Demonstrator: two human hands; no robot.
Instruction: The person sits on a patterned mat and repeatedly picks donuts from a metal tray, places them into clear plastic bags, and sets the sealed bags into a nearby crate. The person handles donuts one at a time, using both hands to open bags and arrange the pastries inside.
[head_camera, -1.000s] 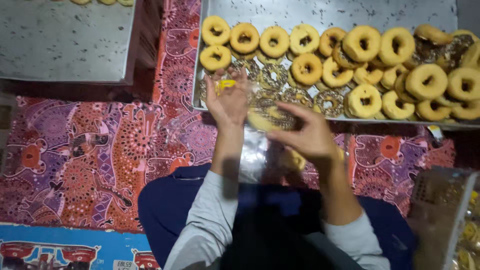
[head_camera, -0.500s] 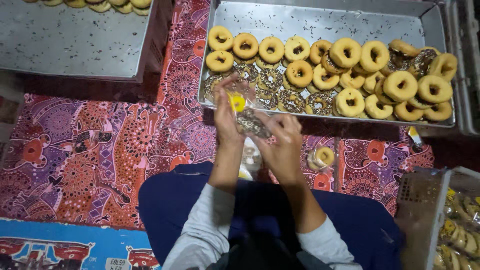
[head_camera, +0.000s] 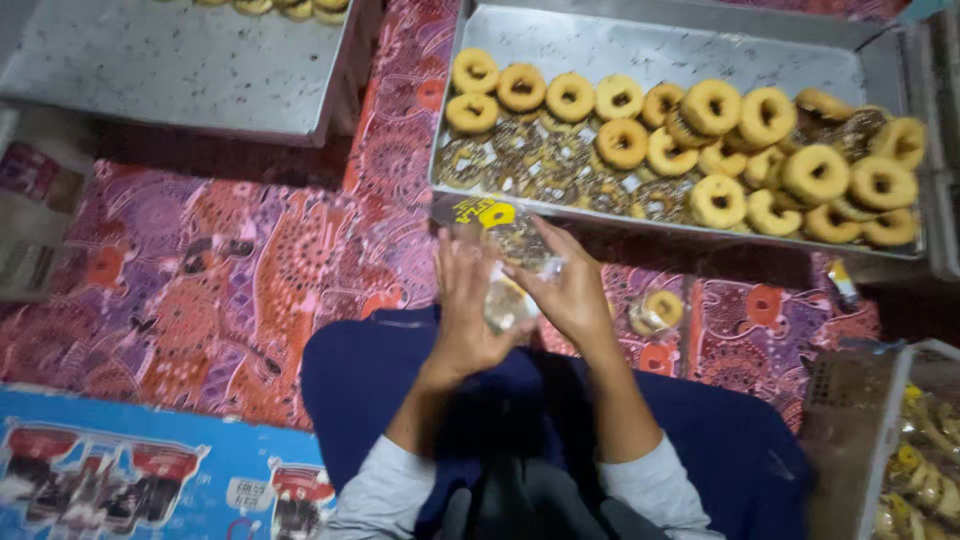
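A clear plastic bag (head_camera: 510, 265) is pinched upright between the closed fingers of the left hand (head_camera: 466, 312) and right hand (head_camera: 570, 295), just below the doughnut tray (head_camera: 660, 50).

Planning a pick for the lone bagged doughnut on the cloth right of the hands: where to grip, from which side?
Take the bagged doughnut by its outer rim across the ring, coming straight down from above. It lies flat on the patterned cloth, apart from the right hand and the tray, so its sides look free. The clear wrap may slip.
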